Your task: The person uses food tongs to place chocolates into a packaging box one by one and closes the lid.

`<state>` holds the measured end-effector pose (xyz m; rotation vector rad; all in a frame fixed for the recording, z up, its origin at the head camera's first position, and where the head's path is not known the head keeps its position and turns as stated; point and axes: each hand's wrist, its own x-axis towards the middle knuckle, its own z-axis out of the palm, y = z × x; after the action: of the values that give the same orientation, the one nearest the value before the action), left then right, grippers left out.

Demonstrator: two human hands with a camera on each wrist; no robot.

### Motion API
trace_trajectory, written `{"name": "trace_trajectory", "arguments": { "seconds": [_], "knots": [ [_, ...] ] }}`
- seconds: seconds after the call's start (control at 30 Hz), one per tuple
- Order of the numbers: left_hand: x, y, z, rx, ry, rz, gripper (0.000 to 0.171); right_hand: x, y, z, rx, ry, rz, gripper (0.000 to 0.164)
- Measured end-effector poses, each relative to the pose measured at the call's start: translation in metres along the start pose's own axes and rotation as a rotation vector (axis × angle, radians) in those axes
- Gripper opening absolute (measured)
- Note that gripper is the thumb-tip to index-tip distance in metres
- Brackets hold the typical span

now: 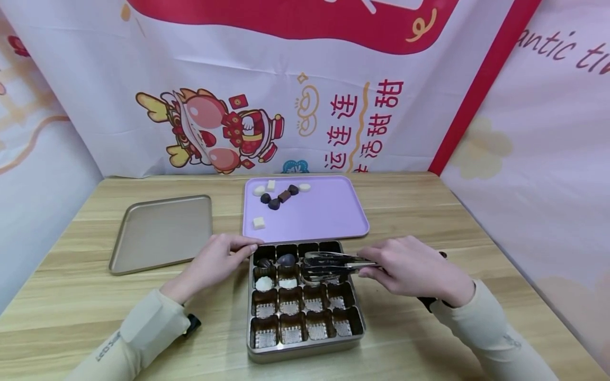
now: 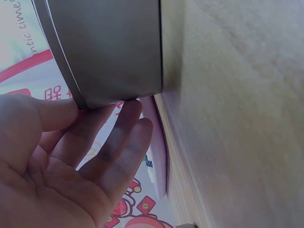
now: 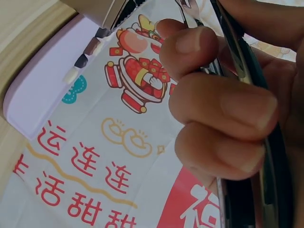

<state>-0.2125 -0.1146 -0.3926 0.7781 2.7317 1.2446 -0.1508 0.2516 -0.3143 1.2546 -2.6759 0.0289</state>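
A metal box [image 1: 305,350] with a gold-brown divided insert stands near the table's front. At its far left corner, my left hand [image 1: 216,267] pinches the rim, with thumb and fingertips against the metal in the left wrist view [image 2: 80,156]. My right hand [image 1: 414,270] grips a pair of metal tongs [image 1: 340,263], its fingers wrapped round the arms in the right wrist view. The tong tips reach over the right-hand compartments of the upper rows; whatever lies between them is hidden. Two dark chocolates [image 1: 286,260] and two white chocolates [image 1: 264,284] occupy compartments at the box's left.
Behind the box lies a lilac tray [image 1: 324,211] bearing several dark chocolates [image 1: 274,204] and white chocolates [image 1: 259,223] on its left half. A bronze-coloured tray [image 1: 164,233] sits to the left. A printed cloth [image 1: 286,63] hangs along the table's back edge.
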Motion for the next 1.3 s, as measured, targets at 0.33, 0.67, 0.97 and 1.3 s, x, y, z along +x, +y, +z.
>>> {"name": "trace_trajectory", "arguments": {
  "seconds": [0.33, 0.67, 0.97, 1.3],
  "knots": [
    [0.0, -0.001, 0.0, 0.014, 0.001, -0.014, 0.024, 0.001, 0.011, 0.0, 0.005, 0.094, 0.059, 0.031],
    [0.001, 0.0, -0.002, 0.011, 0.0, -0.024, 0.025, 0.061, 0.037, 0.005, 0.073, 0.039, 0.103, 0.036],
    [-0.002, -0.001, 0.001, -0.006, -0.014, -0.016, 0.024, 0.144, 0.056, 0.032, -0.065, -0.167, 0.006, 0.027],
    [-0.001, -0.002, 0.0, -0.012, -0.001, -0.013, 0.024, 0.191, 0.052, 0.048, -0.095, -0.321, -0.013, 0.039]
  ]
}}
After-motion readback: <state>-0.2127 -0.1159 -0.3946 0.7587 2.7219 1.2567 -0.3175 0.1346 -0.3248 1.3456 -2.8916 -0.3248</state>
